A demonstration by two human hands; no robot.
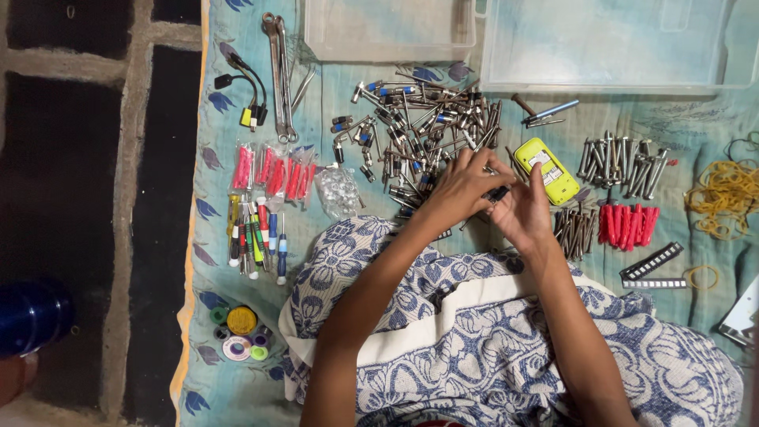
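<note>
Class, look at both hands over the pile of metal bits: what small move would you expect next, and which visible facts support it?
Probably setting the small dark bit down with its like. Both the left hand and right hand pinch it together beside the pile of metal bits, while bolts and red plugs already lie in separate groups.

Two hands close together

Both bare arms reach forward from the near edge. The left hand [458, 190] lies palm down with fingers curled. The right hand [526, 209] sits just beside it, touching it, with one finger pointing far.
</note>
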